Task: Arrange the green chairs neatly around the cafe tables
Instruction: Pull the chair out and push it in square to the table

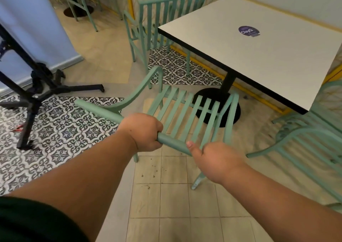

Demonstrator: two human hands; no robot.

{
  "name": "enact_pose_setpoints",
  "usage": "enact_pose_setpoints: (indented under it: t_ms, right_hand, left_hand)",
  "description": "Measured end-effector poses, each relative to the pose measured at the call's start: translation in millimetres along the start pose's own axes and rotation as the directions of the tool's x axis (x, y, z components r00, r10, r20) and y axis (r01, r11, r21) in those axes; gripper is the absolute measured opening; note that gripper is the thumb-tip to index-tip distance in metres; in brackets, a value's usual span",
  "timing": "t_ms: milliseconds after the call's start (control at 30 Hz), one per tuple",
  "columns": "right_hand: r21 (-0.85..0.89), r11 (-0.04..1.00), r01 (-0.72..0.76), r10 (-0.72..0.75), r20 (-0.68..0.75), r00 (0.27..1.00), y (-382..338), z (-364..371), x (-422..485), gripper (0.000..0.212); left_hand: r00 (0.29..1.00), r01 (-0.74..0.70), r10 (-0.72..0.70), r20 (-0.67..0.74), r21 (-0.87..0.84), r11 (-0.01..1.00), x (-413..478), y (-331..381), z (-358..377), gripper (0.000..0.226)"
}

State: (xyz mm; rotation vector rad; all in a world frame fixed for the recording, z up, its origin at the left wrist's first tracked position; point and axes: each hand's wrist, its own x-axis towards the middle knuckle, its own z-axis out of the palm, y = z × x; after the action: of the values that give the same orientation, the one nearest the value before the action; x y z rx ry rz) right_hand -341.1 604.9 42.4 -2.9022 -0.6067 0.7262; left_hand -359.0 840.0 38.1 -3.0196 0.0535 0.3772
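The left hand [143, 131] wraps the top rail [100, 110] of the green slatted chair [185, 112]; the right hand [217, 161] grips it too, thumb on top. The chair faces the café table's [259, 44] near edge. The frame looks stiff and probably weighty, so the rail is the sound hold.

Cafe: white table [259, 56] w/ green chairs [166, 16], patterned tiles [61, 127].

Soft, even indoor light fills the scene, leaving faint shadows under the white table [259, 60]. Wide-angle bending curves the edges. Motion blur smears the slats of the held chair [185, 112] and the right-hand chair [305, 140].
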Motion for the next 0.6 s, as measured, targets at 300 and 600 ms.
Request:
enact_pose_setpoints:
  t_ms: [300,600]
  right_hand:
    - [0.073,0.996,-0.055,0.052,0.034,0.998,-10,-6,5,0.088]
    - [0.015,0.999,-0.028,0.027,0.050,0.998,-9,-5,10,0.086]
  left_hand:
    - [1.000,-0.004,0.004,-0.011,0.022,1.000,10,-7,-6,0.026]
    - [0.773,0.408,-0.616,-0.153,-0.623,0.668,-3,14,-11,0.086]
